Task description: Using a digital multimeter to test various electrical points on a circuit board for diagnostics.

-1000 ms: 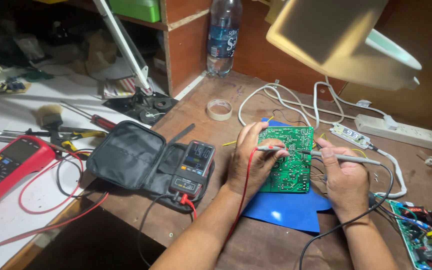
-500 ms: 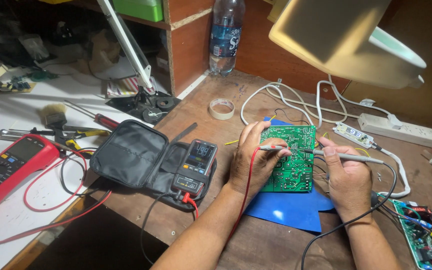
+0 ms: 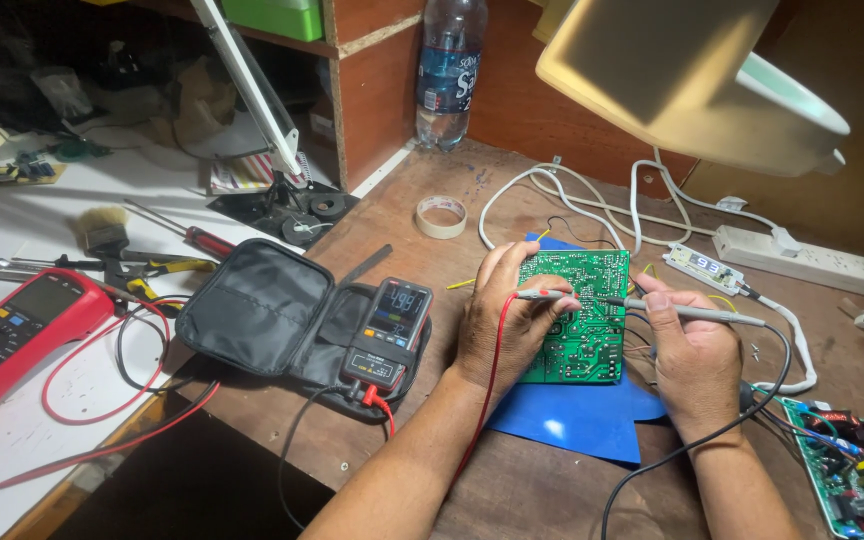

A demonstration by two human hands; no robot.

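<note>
- Far left, a red handheld multimeter (image 3: pixel 14 335) lay on the white bench top (image 3: pixel 12 220), its red lead looping loosely towards the table edge.
- Next along, a black zip-up fabric case (image 3: pixel 257 310) sat wide open on the brown wooden desk (image 3: pixel 432 260), and a small dark digital meter with a lit screen (image 3: pixel 389 333) rested on the case's right half, red and black plugs in its bottom end.
- The left hand (image 3: pixel 507 325) was closed around a slim red-wired test probe (image 3: pixel 542 295), pinching it between thumb and fingers, tip laid on the board.
- Dead centre, the green printed circuit board (image 3: pixel 580 320) lay solder side up on a blue plastic sheet (image 3: pixel 572 425), between both hands.
- The right hand (image 3: pixel 692 355) gripped a grey black-wired test probe (image 3: pixel 692 312), its point touching the board's upper area, near the red probe's tip.
- Behind, a roll of pale tape (image 3: pixel 441 216) lay flat; far right, a white power strip (image 3: pixel 802 260) sat well apart.
</note>
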